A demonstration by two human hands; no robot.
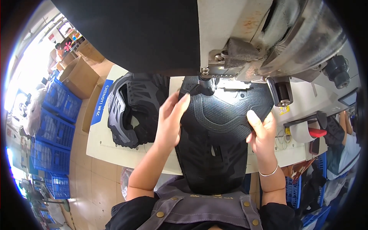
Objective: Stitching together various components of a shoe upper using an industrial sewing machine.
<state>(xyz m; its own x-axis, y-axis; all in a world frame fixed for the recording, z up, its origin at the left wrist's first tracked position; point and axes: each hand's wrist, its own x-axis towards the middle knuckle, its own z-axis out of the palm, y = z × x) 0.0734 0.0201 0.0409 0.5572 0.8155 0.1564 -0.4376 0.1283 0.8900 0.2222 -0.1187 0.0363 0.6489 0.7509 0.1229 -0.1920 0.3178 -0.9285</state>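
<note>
A black shoe upper (220, 119) with a textured, ridged surface lies under the head of a sewing machine (234, 46), and its lower part hangs over the table's front edge toward my lap. My left hand (170, 117) grips its left edge, thumb on top. On the right edge, my right hand (262, 132) has its thumb on the material and its other fingers curled, partly hidden beneath. Bright light falls on the upper near the presser foot (207, 85). Left of my left hand rests a stack of grey and black shoe uppers (132, 96).
The pale machine table (97, 140) ends close to my body. Blue crates (53, 124) and cardboard boxes (78, 76) stand on the left. At the table's right are a white holder with a red item (316, 133) and yellow-handled snips (288, 134). Another person's arm (349, 124) shows at far right.
</note>
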